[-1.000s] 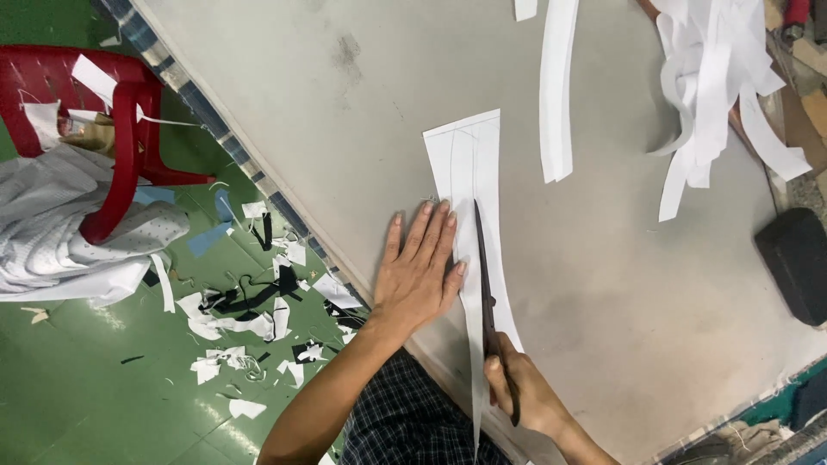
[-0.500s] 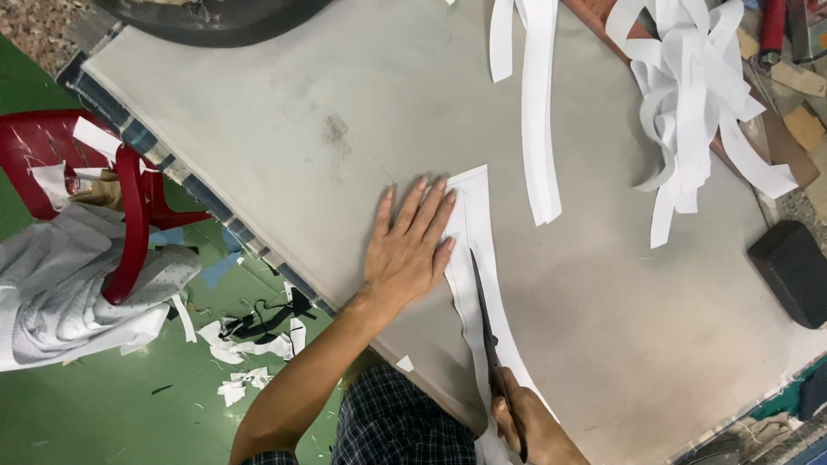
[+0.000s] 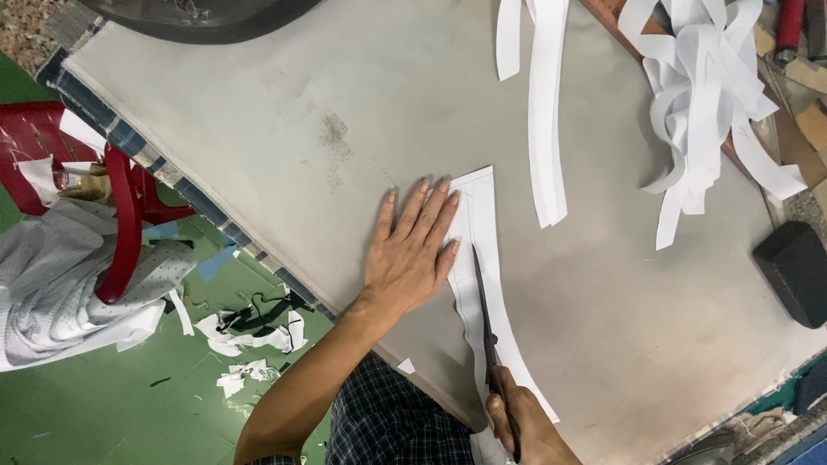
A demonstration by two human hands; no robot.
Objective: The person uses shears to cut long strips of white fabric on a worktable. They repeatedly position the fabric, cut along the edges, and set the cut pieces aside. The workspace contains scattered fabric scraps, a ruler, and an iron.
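My left hand (image 3: 409, 254) lies flat, fingers spread, pinning the white paper strip (image 3: 482, 284) to the table (image 3: 258, 146). My right hand (image 3: 521, 426) grips the scissors (image 3: 484, 319); I should follow the pencil line with long, slow cuts.

A plain grey table top (image 3: 284, 112) is seen, marked by a darker grey smudge (image 3: 334, 138). Its edge is trimmed with a blue-and-white checked band (image 3: 164, 168). A white paper piece (image 3: 482, 258) is crossed by faint pencil lines. Dark, near-black scissors (image 3: 487, 319) are noted on it. White strips (image 3: 547, 103) and a white tangle of offcuts (image 3: 702, 95) are recorded at the far side. A matte black block (image 3: 794, 271) is observed. The floor (image 3: 103, 405) is painted green, littered with white and black scraps (image 3: 250, 331). A red plastic chair (image 3: 121, 215) is draped with white, finely dotted cloth (image 3: 60, 284). Dark navy checked clothing (image 3: 388, 422) with thin pale lines is worn.
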